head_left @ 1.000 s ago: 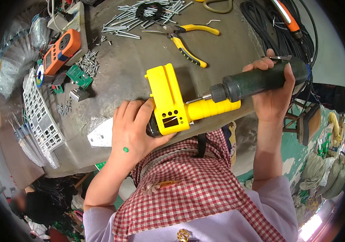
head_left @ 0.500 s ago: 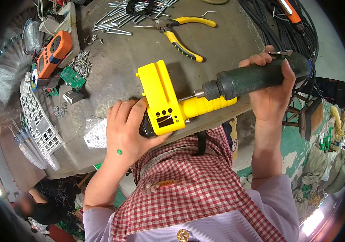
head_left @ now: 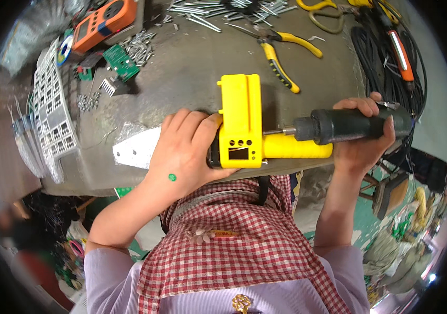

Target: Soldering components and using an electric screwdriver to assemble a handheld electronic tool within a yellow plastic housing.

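My left hand point(head_left: 187, 146) is wrapped round the black side of a yellow plastic housing point(head_left: 241, 112) with a ribbed yellow handle point(head_left: 299, 146), held at the table's near edge. Small round holes and a rectangular window show on the housing's face. In my right hand point(head_left: 362, 138) is a dark electric screwdriver point(head_left: 338, 125), lying level and pointing left. Its metal bit point(head_left: 275, 132) reaches the housing's right side, just above the handle. Whether the tip sits in a screw is hidden. A small screw end sticks out below the handle.
Yellow-handled pliers point(head_left: 275, 49) and long screws point(head_left: 202, 18) lie beyond the housing. Left are an orange meter point(head_left: 105, 23), a green circuit board point(head_left: 121, 62), small screws point(head_left: 139, 47) and a white label sheet point(head_left: 53, 104). Black cables point(head_left: 372, 63) coil at the right.
My view has shifted, so the table things appear farther right. The housing stands more upright, and the screwdriver is more level. Both hands keep their grip.
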Available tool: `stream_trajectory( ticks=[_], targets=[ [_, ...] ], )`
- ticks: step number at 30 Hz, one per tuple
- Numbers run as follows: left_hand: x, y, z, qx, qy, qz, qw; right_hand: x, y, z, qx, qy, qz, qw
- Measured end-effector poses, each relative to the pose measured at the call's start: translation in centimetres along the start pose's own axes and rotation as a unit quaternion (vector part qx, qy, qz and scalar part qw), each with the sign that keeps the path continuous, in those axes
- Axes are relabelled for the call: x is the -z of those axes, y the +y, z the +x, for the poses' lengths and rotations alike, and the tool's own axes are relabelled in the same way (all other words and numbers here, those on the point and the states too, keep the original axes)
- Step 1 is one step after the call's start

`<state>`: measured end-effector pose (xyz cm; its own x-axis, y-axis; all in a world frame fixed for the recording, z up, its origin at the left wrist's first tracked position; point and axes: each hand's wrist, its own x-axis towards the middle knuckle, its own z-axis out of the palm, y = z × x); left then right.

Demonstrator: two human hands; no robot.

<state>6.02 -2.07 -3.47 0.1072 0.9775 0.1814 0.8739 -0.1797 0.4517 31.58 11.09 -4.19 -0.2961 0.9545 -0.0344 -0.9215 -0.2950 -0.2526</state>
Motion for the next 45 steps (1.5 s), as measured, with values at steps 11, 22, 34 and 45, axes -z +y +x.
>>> stream_trajectory(
  ticks=[11, 22, 34, 45],
  targets=[
    [0.0, -0.2, 0.0, 0.041, -0.01, -0.027, 0.999, -2.1, 0.8, 0.7, 0.076, 0.015, -0.148, 0.986],
    [3.2, -3.4, 1.8, 0.001, -0.181, -0.144, 0.973, -1.1, -1.2, -2.4, 0.044, -0.002, -0.122, 0.992],
    [2.7, -3.4, 1.5, 0.024, -0.167, -0.136, 0.976, -0.9, -0.4, -2.7, 0.042, 0.011, -0.054, 0.998],
    [1.8, -4.0, 1.8, 0.006, -0.137, -0.17, 0.976, -0.4, 1.3, -3.2, 0.106, 0.025, -0.048, 0.993]
  ],
)
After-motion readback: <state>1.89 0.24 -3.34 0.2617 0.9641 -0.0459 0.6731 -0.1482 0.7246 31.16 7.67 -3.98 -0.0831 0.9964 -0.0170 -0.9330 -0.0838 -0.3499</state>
